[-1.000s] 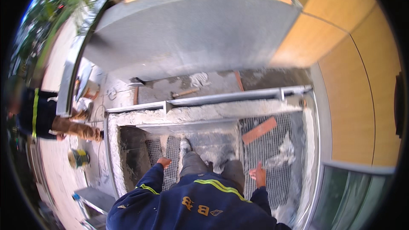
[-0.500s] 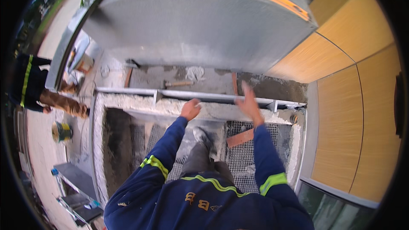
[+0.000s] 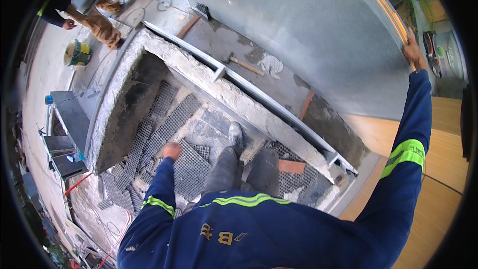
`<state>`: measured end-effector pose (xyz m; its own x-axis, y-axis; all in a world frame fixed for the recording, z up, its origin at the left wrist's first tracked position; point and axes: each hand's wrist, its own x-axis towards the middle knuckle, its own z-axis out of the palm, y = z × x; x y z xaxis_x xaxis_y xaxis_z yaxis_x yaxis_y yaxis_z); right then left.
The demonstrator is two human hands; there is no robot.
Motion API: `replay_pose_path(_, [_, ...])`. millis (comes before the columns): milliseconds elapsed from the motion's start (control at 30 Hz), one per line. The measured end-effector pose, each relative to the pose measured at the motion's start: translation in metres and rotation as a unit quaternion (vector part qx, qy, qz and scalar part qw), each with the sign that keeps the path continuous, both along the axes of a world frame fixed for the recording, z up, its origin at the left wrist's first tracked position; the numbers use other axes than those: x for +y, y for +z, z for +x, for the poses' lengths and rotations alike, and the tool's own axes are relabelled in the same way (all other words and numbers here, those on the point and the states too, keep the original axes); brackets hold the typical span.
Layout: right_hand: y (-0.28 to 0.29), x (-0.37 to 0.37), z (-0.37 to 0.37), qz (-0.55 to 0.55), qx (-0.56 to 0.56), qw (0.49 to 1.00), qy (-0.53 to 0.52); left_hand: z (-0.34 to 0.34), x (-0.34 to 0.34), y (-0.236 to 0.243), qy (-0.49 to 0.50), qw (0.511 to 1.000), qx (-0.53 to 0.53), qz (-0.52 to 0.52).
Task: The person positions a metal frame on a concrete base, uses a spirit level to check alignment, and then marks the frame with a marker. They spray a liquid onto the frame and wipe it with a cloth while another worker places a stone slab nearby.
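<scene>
My right hand [image 3: 414, 54] reaches far out to the right and is closed round the near end of an orange spirit level [image 3: 386, 5]. The level lies along the top edge of a big grey slab [image 3: 284, 35]. Low on the left, my left hand [image 3: 172, 151] hangs over grey plastic grid mats [image 3: 191, 169]; it looks small and rounded, and its fingers cannot be made out. I stand inside a trough with rough whitish walls [image 3: 239, 97].
A hammer [image 3: 247, 67], a white rag [image 3: 271, 65] and a reddish strip [image 3: 306, 104] lie beyond the metal-edged wall. A brick-coloured piece [image 3: 292, 166] rests near my feet. At left are a bucket [image 3: 77, 53], a step platform [image 3: 69, 114] and a co-worker's legs [image 3: 102, 27]. Wood panels [image 3: 443, 164] stand right.
My right hand has gone from above the trough wall up to the spirit level. My left hand has dropped back toward the mats. The whole view has swung round.
</scene>
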<state>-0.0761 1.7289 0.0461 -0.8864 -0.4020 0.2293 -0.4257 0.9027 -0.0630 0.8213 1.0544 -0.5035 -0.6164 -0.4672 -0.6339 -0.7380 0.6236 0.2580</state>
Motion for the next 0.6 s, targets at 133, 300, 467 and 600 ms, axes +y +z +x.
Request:
replay_pose_path(133, [-0.061, -0.055, 0.039, 0.013, -0.177, 0.983, -0.036, 0.147, -0.050, 0.054, 0.354, 0.934, -0.042, -0.023])
replay_pose_path(300, [-0.026, -0.074, 0.189, -0.266, -0.206, 0.938, -0.080, 0.086, 0.011, 0.094, 0.411, 0.896, 0.110, 0.131])
replay_pose_path(467, [-0.094, -0.152, 0.365, -0.423, -0.257, 0.862, -0.108, -0.120, 0.078, 0.220, 0.285, 0.842, 0.365, 0.278])
replay_pose_path(600, [-0.179, -0.193, 0.427, -0.512, -0.361, 0.779, -0.022, -0.307, 0.110, 0.349, 0.111, 0.780, 0.528, 0.316])
